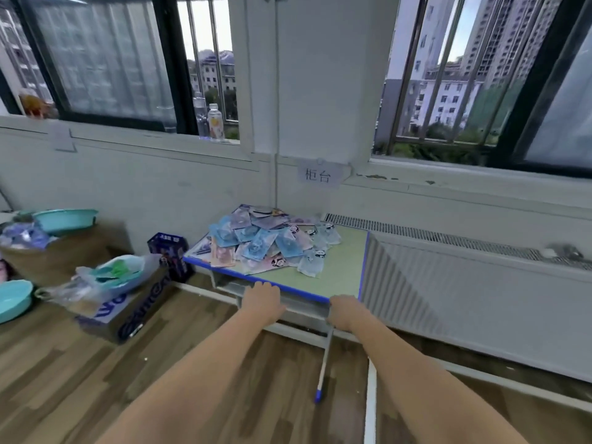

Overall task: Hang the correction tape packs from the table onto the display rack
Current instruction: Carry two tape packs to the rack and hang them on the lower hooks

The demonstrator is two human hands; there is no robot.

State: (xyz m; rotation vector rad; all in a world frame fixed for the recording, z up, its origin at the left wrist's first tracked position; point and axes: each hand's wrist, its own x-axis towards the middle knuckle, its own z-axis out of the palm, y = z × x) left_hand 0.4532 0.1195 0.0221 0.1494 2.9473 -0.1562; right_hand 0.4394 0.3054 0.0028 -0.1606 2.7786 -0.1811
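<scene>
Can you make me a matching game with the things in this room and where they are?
Things:
1. pile of packs
2. bottle
3. left hand
4. teal basin

Places:
A. on the windowsill
B. on the table's near edge
C. far left, beside the wall
D. heaped on the tabletop

Pairs: 1-D, 2-A, 3-B, 4-C

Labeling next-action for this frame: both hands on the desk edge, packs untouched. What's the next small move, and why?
Probably lift the right hand off the table edge and reach forward to the pile of correction tape packs to pick one up. Both it and the left hand sit at the blue front edge, holding no pack, and the pile lies further back. No display rack is in view.
</scene>
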